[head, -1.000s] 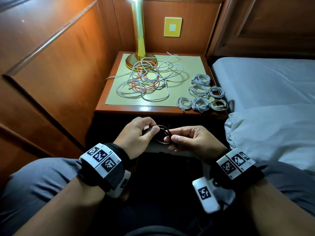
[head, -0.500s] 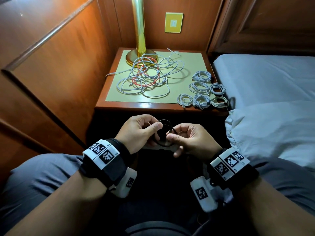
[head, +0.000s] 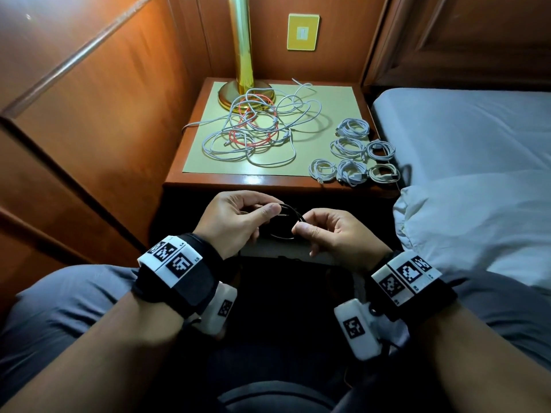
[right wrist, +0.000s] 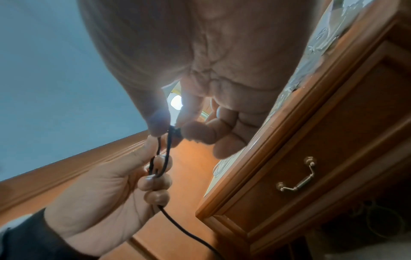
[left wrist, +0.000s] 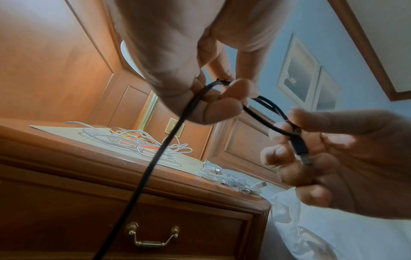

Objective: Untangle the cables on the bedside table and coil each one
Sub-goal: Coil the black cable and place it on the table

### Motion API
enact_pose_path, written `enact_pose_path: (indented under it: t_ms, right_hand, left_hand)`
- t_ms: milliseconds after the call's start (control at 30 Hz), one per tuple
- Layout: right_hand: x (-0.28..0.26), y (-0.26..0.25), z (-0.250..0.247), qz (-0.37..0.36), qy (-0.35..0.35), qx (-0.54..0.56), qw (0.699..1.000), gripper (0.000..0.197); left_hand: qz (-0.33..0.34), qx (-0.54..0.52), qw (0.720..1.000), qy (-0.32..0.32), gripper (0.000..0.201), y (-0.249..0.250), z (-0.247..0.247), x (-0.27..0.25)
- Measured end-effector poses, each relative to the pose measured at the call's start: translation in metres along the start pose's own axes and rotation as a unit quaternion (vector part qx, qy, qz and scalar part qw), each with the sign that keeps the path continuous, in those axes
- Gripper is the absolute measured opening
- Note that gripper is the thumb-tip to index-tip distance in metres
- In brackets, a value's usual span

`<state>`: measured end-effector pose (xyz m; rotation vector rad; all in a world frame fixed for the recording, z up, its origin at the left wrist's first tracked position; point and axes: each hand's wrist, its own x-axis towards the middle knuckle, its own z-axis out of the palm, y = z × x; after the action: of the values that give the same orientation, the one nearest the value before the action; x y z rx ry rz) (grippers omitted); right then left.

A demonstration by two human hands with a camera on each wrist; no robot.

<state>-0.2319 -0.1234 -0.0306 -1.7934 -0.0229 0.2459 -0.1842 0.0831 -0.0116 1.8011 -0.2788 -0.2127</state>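
Observation:
A black cable (head: 288, 216) is held in loops in front of the bedside table (head: 208, 180), below its top. My left hand (head: 238, 219) pinches the loops between thumb and fingers (left wrist: 222, 105). My right hand (head: 328, 231) pinches the cable near its plug (left wrist: 300, 146), an arm's width from the left. One black strand hangs down from my left hand (left wrist: 144, 176). On the table's green mat (head: 328, 96) lies a tangle of white cables with an orange-red one (head: 253, 129). Several coiled white cables (head: 353, 156) lie at the table's right side.
A brass lamp (head: 241, 55) stands at the back left of the table, its base under the tangle. Wood panelling closes the left side. A bed with white sheets (head: 462, 150) lies on the right. A drawer with a brass handle (left wrist: 153, 235) sits below the tabletop.
Both hands rose a little toward the table edge. They drew slightly apart, and the black loop between them shows wider.

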Motion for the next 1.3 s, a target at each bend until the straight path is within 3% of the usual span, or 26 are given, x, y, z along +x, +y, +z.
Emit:
enact_pose_path:
  t_ms: [200,300,433,500,700,833,933,1033,1133,1200,1300]
  right_hand:
    - [-0.004,0.003,-0.006,0.012,-0.004,-0.072,0.997,0.026]
    - [-0.005,0.002,-0.003,0.0,-0.019,-0.08,0.997,0.017]
    - [-0.004,-0.005,0.002,0.053,-0.058,0.096,0.992,0.006]
    - [-0.004,-0.008,0.003,0.072,-0.073,0.158,0.982,0.015]
    - [-0.005,-0.007,0.003,0.101,-0.091,0.176,0.975,0.025]
    - [-0.005,-0.011,-0.014,0.075,-0.018,0.284,0.956,0.018]
    - [-0.006,-0.017,-0.034,0.038,0.067,0.36,0.93,0.016]
    - [-0.008,-0.021,-0.047,-0.001,0.136,0.384,0.913,0.023]
    - [-0.009,-0.019,-0.042,-0.049,0.189,0.315,0.929,0.025]
    - [-0.012,-0.015,-0.033,-0.101,0.212,0.143,0.962,0.021]
    - [-0.013,-0.003,-0.019,-0.176,0.188,-0.112,0.96,0.015]
  left_hand:
    - [0.047,0.07,0.996,-0.023,0.009,0.001,-0.001,-0.003]
    - [0.082,0.116,0.989,-0.04,0.009,-0.001,0.0,-0.002]
    - [0.117,0.154,0.98,-0.051,0.016,-0.005,0.003,-0.001]
    - [0.126,0.155,0.979,-0.045,0.019,-0.006,0.002,-0.001]
    - [0.141,0.173,0.973,-0.063,0.018,-0.005,0.0,0.001]
    - [0.1,0.161,0.981,-0.037,0.017,0.002,-0.017,0.007]
    - [0.063,0.151,0.986,0.046,0.017,0.001,-0.044,0.017]
    - [0.054,0.225,0.965,0.125,0.012,-0.009,-0.064,0.026]
    - [0.099,0.3,0.942,0.111,0.012,-0.016,-0.054,0.025]
    - [0.178,0.309,0.933,0.04,0.016,-0.018,-0.036,0.019]
    - [0.24,0.258,0.933,-0.064,0.018,-0.016,-0.007,0.003]
